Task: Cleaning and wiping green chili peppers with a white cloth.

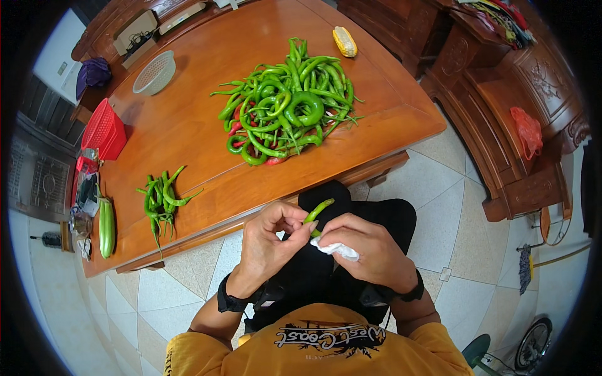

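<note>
Head camera looks steeply down (fisheye), hands near, wooden table [188,125] beyond.

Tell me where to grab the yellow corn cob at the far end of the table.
Grip the corn cob across its middle, hand coming down from above. It lies flat and alone on the wooden table, clear of the pepper pile, so both long sides look free for fingers to close around.

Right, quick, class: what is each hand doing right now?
Left hand: closed on the green pepper.
Right hand: pinching the same pepper, white cloth tucked under its fingers.
</note>
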The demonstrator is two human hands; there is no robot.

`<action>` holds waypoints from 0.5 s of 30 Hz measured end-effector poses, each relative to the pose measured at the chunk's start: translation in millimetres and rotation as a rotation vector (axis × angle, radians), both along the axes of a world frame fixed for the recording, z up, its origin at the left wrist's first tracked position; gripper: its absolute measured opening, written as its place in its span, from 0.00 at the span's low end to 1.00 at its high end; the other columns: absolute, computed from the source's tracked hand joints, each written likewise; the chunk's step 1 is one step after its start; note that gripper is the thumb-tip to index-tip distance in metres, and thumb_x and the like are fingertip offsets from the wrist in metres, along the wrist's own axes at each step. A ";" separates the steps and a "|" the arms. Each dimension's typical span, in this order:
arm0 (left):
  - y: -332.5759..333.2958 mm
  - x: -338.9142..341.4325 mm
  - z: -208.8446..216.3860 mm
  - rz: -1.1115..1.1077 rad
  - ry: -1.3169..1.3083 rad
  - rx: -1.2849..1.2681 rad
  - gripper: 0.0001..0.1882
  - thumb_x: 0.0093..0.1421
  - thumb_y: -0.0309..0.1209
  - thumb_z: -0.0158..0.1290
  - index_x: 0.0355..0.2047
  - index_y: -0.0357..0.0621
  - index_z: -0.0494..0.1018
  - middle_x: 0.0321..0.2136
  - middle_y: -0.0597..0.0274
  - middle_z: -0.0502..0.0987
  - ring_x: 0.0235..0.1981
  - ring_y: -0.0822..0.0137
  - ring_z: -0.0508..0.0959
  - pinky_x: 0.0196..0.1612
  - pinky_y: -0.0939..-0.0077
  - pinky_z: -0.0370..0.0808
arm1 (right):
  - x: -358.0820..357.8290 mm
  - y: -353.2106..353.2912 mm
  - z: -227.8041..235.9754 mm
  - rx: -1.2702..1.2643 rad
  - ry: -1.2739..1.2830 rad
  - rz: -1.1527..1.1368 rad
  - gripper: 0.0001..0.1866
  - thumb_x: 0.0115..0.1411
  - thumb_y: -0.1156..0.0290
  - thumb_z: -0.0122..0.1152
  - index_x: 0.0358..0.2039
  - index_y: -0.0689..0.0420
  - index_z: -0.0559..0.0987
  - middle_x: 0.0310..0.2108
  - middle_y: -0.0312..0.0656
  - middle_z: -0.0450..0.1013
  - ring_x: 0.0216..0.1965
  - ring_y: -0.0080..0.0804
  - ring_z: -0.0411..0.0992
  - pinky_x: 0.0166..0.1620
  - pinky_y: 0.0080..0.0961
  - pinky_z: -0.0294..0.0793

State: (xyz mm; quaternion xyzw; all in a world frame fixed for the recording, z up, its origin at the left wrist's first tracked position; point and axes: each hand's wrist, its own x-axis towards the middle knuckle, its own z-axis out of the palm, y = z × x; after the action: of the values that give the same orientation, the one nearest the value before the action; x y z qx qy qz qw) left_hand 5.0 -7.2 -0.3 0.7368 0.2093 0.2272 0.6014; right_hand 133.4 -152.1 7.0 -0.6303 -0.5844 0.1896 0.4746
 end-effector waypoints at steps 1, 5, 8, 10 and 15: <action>1.2 -0.1 0.5 0.000 -0.001 0.000 0.08 0.50 0.18 0.60 0.30 0.35 0.73 0.27 0.65 0.75 0.27 0.79 0.73 0.32 0.85 0.73 | 0.4 -0.4 0.9 0.000 -0.001 0.000 0.13 0.45 0.81 0.62 0.33 0.57 0.75 0.36 0.40 0.70 0.35 0.39 0.73 0.37 0.29 0.74; 9.3 -3.2 2.1 0.062 -0.046 0.008 0.08 0.50 0.19 0.60 0.30 0.35 0.73 0.25 0.66 0.75 0.26 0.80 0.73 0.30 0.86 0.73 | 2.4 -1.0 2.7 -0.005 0.005 0.001 0.13 0.45 0.82 0.62 0.33 0.57 0.74 0.35 0.40 0.70 0.34 0.38 0.73 0.35 0.28 0.74; 16.1 -7.8 5.7 0.110 -0.057 0.007 0.07 0.51 0.21 0.60 0.30 0.34 0.74 0.23 0.66 0.75 0.24 0.80 0.73 0.29 0.86 0.72 | 3.0 1.1 2.2 -0.002 0.014 -0.005 0.12 0.45 0.82 0.62 0.32 0.57 0.75 0.34 0.40 0.70 0.33 0.38 0.73 0.35 0.28 0.74; 21.5 -16.3 10.5 0.125 0.023 -0.029 0.09 0.50 0.20 0.61 0.32 0.35 0.73 0.27 0.65 0.75 0.28 0.77 0.74 0.33 0.84 0.74 | 1.5 4.3 4.2 0.014 0.029 0.025 0.12 0.45 0.83 0.61 0.32 0.57 0.75 0.34 0.40 0.70 0.33 0.38 0.73 0.35 0.28 0.73; 36.5 -26.6 9.1 0.170 -0.015 0.031 0.09 0.52 0.25 0.61 0.31 0.35 0.74 0.23 0.67 0.75 0.23 0.81 0.73 0.27 0.88 0.71 | -0.3 2.2 10.5 -0.012 0.013 -0.051 0.12 0.44 0.86 0.58 0.31 0.60 0.76 0.34 0.44 0.71 0.32 0.39 0.73 0.35 0.26 0.73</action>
State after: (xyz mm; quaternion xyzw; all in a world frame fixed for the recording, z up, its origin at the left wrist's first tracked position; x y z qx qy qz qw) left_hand -21.7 29.4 8.9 0.7240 0.2629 0.2860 0.5700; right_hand 133.1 -149.9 17.5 -0.6466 -0.5638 0.1852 0.4793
